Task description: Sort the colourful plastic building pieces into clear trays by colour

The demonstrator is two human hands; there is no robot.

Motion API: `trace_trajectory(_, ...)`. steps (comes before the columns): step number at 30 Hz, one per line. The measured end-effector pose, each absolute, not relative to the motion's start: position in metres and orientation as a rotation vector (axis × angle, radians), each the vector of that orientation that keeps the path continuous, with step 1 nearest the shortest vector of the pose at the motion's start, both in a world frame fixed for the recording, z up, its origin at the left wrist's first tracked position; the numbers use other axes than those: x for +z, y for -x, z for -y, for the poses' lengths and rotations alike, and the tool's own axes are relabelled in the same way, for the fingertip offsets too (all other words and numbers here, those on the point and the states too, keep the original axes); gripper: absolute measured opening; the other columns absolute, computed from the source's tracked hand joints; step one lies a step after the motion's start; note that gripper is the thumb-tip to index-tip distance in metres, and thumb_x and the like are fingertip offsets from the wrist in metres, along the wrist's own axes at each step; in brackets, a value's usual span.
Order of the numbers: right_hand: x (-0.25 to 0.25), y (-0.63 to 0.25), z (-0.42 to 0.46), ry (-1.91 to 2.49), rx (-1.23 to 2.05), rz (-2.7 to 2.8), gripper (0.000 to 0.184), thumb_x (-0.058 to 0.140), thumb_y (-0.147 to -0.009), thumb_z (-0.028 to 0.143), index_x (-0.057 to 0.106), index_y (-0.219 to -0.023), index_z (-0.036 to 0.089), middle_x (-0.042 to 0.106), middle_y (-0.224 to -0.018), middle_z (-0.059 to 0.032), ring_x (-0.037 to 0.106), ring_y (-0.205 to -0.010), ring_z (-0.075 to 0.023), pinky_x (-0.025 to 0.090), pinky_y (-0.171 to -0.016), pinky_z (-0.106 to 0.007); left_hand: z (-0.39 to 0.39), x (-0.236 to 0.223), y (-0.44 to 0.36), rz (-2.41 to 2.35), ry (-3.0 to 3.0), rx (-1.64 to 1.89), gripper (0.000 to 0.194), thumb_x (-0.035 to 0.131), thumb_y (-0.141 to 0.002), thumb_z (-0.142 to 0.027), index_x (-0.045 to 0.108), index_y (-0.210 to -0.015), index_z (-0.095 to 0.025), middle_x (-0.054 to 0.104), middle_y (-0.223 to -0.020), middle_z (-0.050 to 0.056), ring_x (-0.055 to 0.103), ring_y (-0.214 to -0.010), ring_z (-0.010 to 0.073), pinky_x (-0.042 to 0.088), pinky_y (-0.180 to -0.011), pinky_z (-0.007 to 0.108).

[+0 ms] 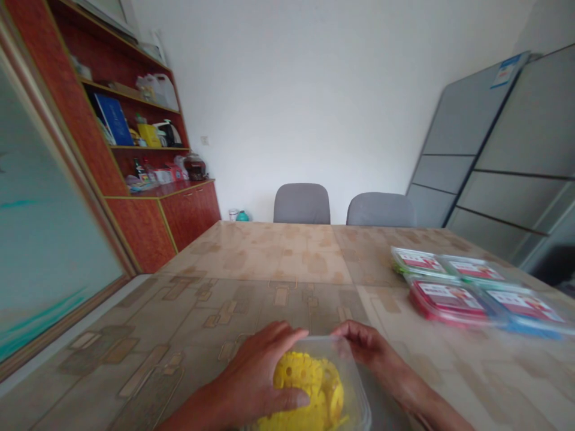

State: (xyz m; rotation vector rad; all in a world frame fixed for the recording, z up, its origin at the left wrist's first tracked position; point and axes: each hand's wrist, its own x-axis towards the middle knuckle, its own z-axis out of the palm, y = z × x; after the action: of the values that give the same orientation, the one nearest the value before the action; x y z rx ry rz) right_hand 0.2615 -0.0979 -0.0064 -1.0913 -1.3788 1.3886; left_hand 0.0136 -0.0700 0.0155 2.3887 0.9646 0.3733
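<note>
A clear plastic container (357, 383) sits at the table's near edge, partly cut off by the bottom of the view. Yellow plastic pieces (309, 383), some with round holes, fill much of it. My left hand (265, 371) grips the container from its left side, thumb across the top and fingers along the far side. At the far right corner, my right hand (363, 344) has its fingers closed on the rim. Whether a lid covers the yellow pieces, I cannot tell.
Several labelled clear boxes with green, red and blue contents, such as the red box (449, 302), lie to the right on the patterned table (278, 251). Two grey chairs (302, 203) stand beyond it. A wooden cabinet (188, 209) is at left, a grey refrigerator (458, 131) at right.
</note>
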Motion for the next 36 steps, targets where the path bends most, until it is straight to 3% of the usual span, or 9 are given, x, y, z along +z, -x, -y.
trace_trajectory(6, -0.013, -0.259, 0.098, 1.127, 1.411, 1.291, 0.043, 0.066, -0.074, 0.059, 0.058, -0.071, 0.017, 0.053, -0.062, 0.0038, 0.043, -0.054, -0.0092, 0.034, -0.052, -0.021, 0.072, 0.013, -0.015, -0.947, -2.370, 0.397, 0.078, 0.072, -0.071, -0.050, 0.041, -0.138, -0.027, 0.055, -0.124, 0.007, 0.053, -0.111, 0.0276, 0.042, -0.096, 0.038)
trace_trajectory(11, -0.021, -0.260, 0.094, 1.132, 1.355, 1.328, 0.042, 0.065, -0.075, 0.059, 0.060, -0.073, 0.018, 0.055, -0.063, 0.0037, 0.047, -0.057, -0.0103, 0.037, -0.054, -0.021, 0.066, 0.007, -0.016, -0.928, -2.288, 0.560, 0.036, 0.051, -0.090, -0.031, 0.054, -0.126, -0.026, 0.063, -0.114, 0.004, 0.058, -0.104, 0.0191, 0.044, -0.092, 0.030)
trace_trajectory(13, -0.019, -0.262, 0.094, 1.129, 1.332, 1.367, 0.040, 0.064, -0.077, 0.057, 0.062, -0.075, 0.018, 0.058, -0.065, 0.0026, 0.051, -0.060, -0.0117, 0.039, -0.056, -0.022, 0.062, 0.004, -0.017, -0.944, -2.244, 0.609, 0.029, 0.044, -0.093, -0.028, 0.061, -0.116, -0.025, 0.066, -0.107, 0.003, 0.061, -0.099, 0.0174, 0.045, -0.088, 0.028)
trace_trajectory(19, 0.002, -0.262, 0.102, 1.244, 1.152, 1.540, 0.037, 0.048, -0.088, 0.052, 0.067, -0.081, 0.021, 0.064, -0.079, -0.0019, 0.058, -0.077, -0.0193, 0.045, -0.069, -0.030, 0.057, 0.002, -0.018, -0.963, -2.198, 0.720, 0.030, 0.039, -0.094, -0.028, 0.068, -0.102, -0.023, 0.071, -0.097, 0.002, 0.064, -0.090, 0.0162, 0.047, -0.082, 0.026)
trace_trajectory(24, 0.004, -0.255, 0.105, 1.324, 0.740, 1.759, 0.032, 0.051, -0.087, 0.047, 0.065, -0.079, 0.020, 0.059, -0.074, -0.0031, 0.054, -0.069, -0.0179, 0.043, -0.061, -0.027, 0.060, 0.005, -0.019, -1.006, -2.203, 0.749, 0.030, 0.040, -0.093, -0.027, 0.069, -0.099, -0.022, 0.072, -0.095, 0.003, 0.064, -0.088, 0.0165, 0.047, -0.081, 0.026)
trace_trajectory(30, 0.001, -0.248, 0.111, 1.376, 0.697, 1.716, 0.030, 0.044, -0.092, 0.043, 0.061, -0.081, 0.021, 0.061, -0.073, -0.0024, 0.056, -0.068, -0.0173, 0.042, -0.059, -0.026, 0.059, 0.010, -0.018, -0.979, -2.198, 0.650, 0.028, 0.043, -0.092, -0.029, 0.068, -0.100, -0.021, 0.072, -0.095, 0.002, 0.065, -0.087, 0.0162, 0.047, -0.079, 0.025)
trace_trajectory(36, 0.000, -0.245, 0.112, 1.352, 0.714, 1.643, 0.034, 0.045, -0.090, 0.049, 0.059, -0.076, 0.021, 0.057, -0.065, -0.0004, 0.053, -0.061, -0.0161, 0.040, -0.054, -0.023, 0.057, 0.006, -0.019, -0.976, -2.135, 0.642, 0.035, 0.037, -0.094, -0.035, 0.068, -0.092, -0.019, 0.072, -0.085, 0.002, 0.065, -0.080, 0.0160, 0.047, -0.074, 0.025)
